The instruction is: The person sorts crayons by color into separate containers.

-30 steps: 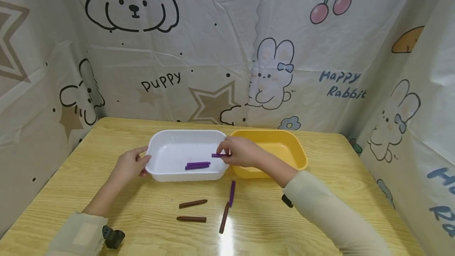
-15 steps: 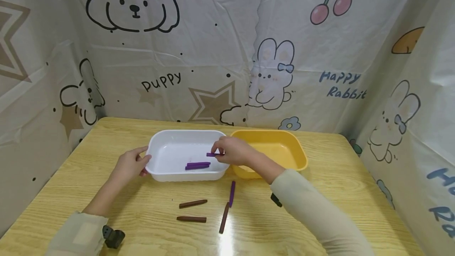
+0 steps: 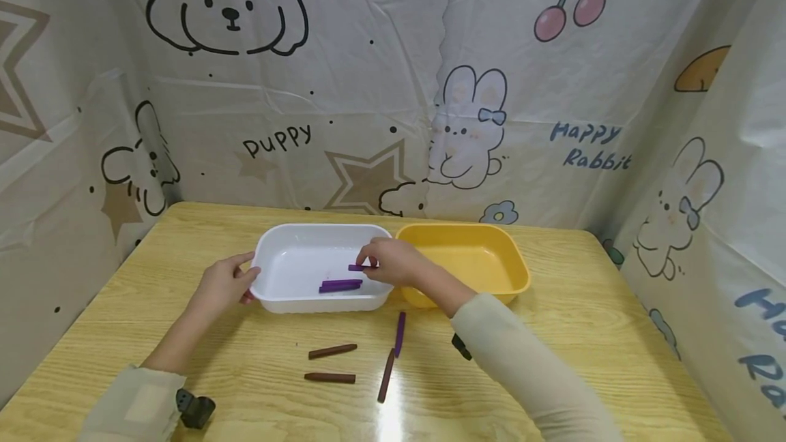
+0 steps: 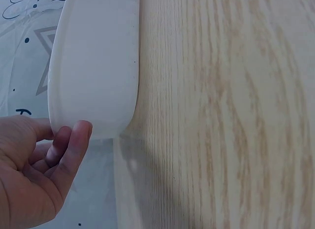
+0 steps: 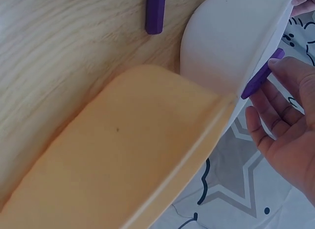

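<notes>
With its fingertips and thumb, my left hand [image 3: 222, 285] grips the left end of a white plastic basin [image 3: 322, 305]; in the left wrist view the fingers [image 4: 74, 150] bend over the basin's rim. My right hand [image 3: 399, 263] pinches a purple crayon [image 3: 355, 268] above the right part of the white basin. The right wrist view has that crayon [image 5: 263, 74] between thumb and fingers, beside the white rim. Two more purple crayons [image 3: 340, 286] lie side by side on the white basin's floor.
A yellow basin [image 3: 522, 278] stands against the white one's right side, under my right forearm. In front, on the wooden table [image 3: 245, 374], lie a purple crayon [image 3: 400, 333] and three brown crayons [image 3: 330, 378]. A printed curtain [image 3: 368, 87] hangs behind.
My right hand has moved a little left with the purple crayon, further over the white basin. The left hand and the crayons on the table have stayed put.
</notes>
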Motion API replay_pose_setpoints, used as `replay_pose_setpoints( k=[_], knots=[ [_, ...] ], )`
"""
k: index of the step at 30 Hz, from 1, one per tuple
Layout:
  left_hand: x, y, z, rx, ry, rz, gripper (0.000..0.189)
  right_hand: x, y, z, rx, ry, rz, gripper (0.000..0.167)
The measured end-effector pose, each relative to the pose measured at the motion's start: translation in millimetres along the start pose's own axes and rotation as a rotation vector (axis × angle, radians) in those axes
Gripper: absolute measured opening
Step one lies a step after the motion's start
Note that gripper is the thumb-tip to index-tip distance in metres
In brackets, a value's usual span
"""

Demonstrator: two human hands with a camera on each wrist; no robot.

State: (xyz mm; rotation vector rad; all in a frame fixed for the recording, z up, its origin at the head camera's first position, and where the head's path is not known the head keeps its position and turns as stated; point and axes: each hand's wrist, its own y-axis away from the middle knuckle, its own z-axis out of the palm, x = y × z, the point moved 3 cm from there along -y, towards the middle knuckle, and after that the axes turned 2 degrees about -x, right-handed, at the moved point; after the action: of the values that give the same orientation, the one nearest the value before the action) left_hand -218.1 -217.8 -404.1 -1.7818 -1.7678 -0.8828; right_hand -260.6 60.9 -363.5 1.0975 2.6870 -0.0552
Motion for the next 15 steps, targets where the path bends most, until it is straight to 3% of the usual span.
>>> replay_pose_setpoints(
  k=[15],
  knots=[
    [1.1,0.6,-0.9,0.003,0.009,0.010,0.051,0,-22.0,17,-0.031,0.044,0.060,0.018]
  ],
)
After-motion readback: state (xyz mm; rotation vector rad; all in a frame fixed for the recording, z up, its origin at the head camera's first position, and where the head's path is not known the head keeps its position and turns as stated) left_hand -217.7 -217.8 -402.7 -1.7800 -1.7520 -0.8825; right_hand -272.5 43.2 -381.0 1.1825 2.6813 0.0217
